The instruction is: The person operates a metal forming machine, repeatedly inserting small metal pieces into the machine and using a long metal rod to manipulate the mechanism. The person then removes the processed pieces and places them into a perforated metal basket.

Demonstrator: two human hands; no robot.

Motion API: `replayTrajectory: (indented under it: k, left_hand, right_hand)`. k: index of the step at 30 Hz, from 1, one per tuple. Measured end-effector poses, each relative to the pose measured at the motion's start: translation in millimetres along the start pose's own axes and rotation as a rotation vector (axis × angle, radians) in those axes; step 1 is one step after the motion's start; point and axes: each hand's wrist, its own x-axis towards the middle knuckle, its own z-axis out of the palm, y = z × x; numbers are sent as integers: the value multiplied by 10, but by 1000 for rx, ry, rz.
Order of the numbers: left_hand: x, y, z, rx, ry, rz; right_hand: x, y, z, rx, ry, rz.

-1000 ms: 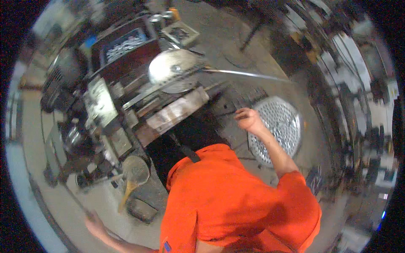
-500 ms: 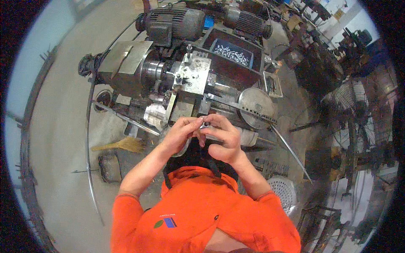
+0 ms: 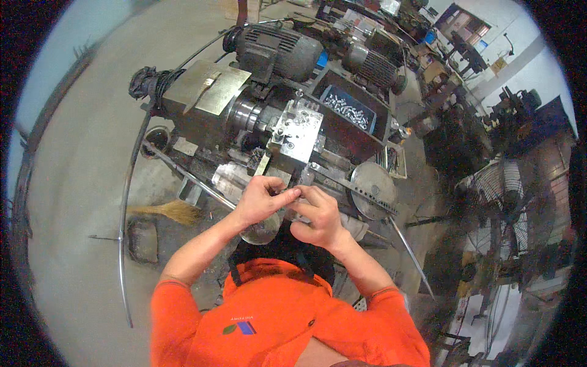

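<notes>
My left hand [image 3: 262, 200] and my right hand [image 3: 319, 214] meet in front of my chest, just on the near side of a small lathe. Thumbs and fingers of both are closed together around a small metal part, which the fingers now hide almost wholly. Beyond them is the lathe's bright tool block [image 3: 298, 136], with upright bolts on it. To its left sits the round steel chuck [image 3: 246, 115]. Behind the tool block, a blue tray [image 3: 369, 124] of small shiny metal parts rests inside a dark metal box [image 3: 384, 104].
A ribbed motor [image 3: 281, 52] stands behind the lathe. Long metal bars [image 3: 199, 183] slant out at the left, beside a straw broom [image 3: 174, 211]. At the right are a round metal disc [image 3: 372, 189] with a perforated strip across it, and a large caged fan [image 3: 510, 208].
The view has turned, so the lathe appears tilted and farther right. My hands stay together; the small metal part, visible between the fingers before, is now covered by them.
</notes>
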Motion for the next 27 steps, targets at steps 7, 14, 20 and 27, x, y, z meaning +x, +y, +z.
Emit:
replayTrajectory:
  k: [7,14,20,27]
  left_hand:
    - [35,-4,-298,-2,-14,-181]
    - [-597,-158,-1809,530,451,-12]
    - [-1805,-369,-2575,1124,636,-555]
    - [-2091,-821,-2358,984,680,-609]
  right_hand:
    - [281,313,194,127,-161,4]
    - [1211,842,389,-343,-347,35]
    - [1528,1312,912,-374,-512,441]
    - [1572,1174,877,-179,-459,354]
